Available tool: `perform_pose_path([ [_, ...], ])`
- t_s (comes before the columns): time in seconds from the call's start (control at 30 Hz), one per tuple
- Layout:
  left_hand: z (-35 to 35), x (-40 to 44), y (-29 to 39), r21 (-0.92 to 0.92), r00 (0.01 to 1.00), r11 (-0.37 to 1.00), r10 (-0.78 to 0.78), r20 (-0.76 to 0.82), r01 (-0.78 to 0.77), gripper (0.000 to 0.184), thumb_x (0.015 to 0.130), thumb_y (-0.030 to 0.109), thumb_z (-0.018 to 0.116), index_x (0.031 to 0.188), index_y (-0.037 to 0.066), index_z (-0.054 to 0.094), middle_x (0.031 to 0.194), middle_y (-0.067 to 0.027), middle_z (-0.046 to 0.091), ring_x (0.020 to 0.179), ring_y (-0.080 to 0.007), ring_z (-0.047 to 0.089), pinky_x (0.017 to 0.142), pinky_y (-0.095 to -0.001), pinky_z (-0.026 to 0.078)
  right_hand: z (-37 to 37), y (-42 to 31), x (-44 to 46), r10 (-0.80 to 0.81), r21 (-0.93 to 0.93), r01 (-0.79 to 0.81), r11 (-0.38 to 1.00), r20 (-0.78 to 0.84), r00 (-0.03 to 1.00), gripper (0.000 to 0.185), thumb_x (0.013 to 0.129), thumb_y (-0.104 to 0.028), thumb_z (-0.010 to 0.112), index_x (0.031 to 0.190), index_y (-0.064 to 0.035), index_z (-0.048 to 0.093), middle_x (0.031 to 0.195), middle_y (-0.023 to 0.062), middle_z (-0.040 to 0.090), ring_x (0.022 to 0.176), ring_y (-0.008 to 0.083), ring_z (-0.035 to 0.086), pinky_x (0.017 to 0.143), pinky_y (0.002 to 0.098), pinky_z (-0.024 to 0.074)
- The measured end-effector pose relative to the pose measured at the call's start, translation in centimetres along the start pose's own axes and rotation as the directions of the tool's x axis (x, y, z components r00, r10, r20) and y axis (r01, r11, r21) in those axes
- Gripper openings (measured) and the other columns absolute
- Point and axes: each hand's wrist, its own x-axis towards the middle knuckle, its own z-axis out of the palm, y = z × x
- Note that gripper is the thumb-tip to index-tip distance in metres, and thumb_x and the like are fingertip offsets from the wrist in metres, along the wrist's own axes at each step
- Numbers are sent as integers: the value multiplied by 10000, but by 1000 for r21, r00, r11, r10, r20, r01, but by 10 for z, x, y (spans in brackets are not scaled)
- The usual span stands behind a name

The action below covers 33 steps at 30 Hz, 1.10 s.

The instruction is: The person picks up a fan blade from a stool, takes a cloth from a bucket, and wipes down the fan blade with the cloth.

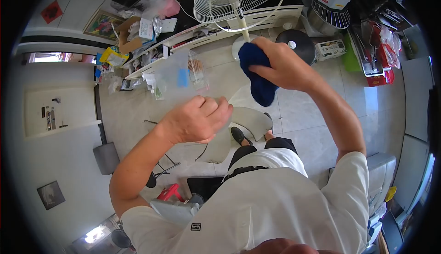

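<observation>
My left hand (197, 119) is closed, its fingers curled over the edge of a translucent plastic bag (172, 74) that spreads up and to the left of it. A blue patch shows on or through the bag. On the other side, my right hand (287, 65) grips a dark blue sock (262, 91) between thumb and fingers. The sock looks folded or bunched, and its lower end hangs free below the thumb. Both hands are raised in front of my body, apart from each other.
A white standing fan (241, 17) is ahead, beside a low cabinet (206, 40) cluttered with boxes and bags. A round black lid-like object (296, 45) lies near the right hand. A loaded rack (367, 56) stands at right. A red stool (171, 192) is behind at left.
</observation>
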Motion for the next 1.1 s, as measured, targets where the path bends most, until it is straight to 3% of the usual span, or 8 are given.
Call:
perform_pose_path([
  [0.07,1,-1,0,-6,1000,1000,1,15,-1,828,485,400,795,1225,53,662,1182,-65,627,857,-195,561,737,-310,467,6,4,0,-76,3,77,997,-64,995,346,841,-125,764,1115,25,615,901,234,697,839,404,692,748,395,545],
  [0.27,-4,0,-1,-73,1000,997,-7,29,9,827,486,402,792,1225,53,662,1199,-74,624,856,-198,557,750,-318,481,13,2,3,46,-30,-50,998,-122,992,292,861,-149,774,1044,29,632,898,205,709,809,303,717,745,372,551],
  [0.33,-6,0,-3,-77,1000,997,-11,28,13,825,492,405,793,1226,51,661,1211,-77,623,858,-202,557,754,-322,485,10,-9,3,247,165,-224,961,-135,960,293,876,-148,770,1069,26,636,896,146,717,804,183,695,745,342,552],
  [0.43,-9,-1,-2,-112,1000,993,-21,17,23,817,505,405,790,1230,50,661,1230,-80,623,859,-209,560,750,-327,490,17,4,2,227,315,-175,933,-136,964,295,881,-114,746,1118,16,629,924,92,704,850,110,653,765,310,550],
  [0.67,-15,-6,-2,-109,997,993,-29,66,36,799,551,427,837,1245,73,659,1248,-77,602,914,-208,558,799,-314,493,7,17,-12,244,411,-218,885,-11,970,410,860,-11,684,1256,-8,576,1034,51,685,941,104,646,845,287,548],
  [0.87,-15,-6,-2,-98,997,993,-53,52,58,837,547,435,840,1278,81,638,1250,-70,605,919,-205,558,817,-320,495,-8,12,-19,295,758,-263,597,98,950,531,850,-17,729,1351,-13,554,1125,55,681,977,122,650,895,282,536],
  [0.93,-12,-1,0,-98,997,994,-46,55,52,847,546,435,841,1289,85,631,1254,-69,604,923,-204,558,830,-323,496,-2,9,-17,123,352,-120,928,14,992,493,858,-43,743,1320,-4,575,1146,66,679,964,118,646,865,275,537],
  [1.1,1,8,-8,-2,991,992,-122,-56,122,822,606,366,852,1342,92,609,1285,-80,614,1002,-266,594,841,-392,504,15,29,-11,275,325,-207,923,-182,944,336,892,-67,741,1198,22,634,971,50,717,864,116,655,803,276,551],
])
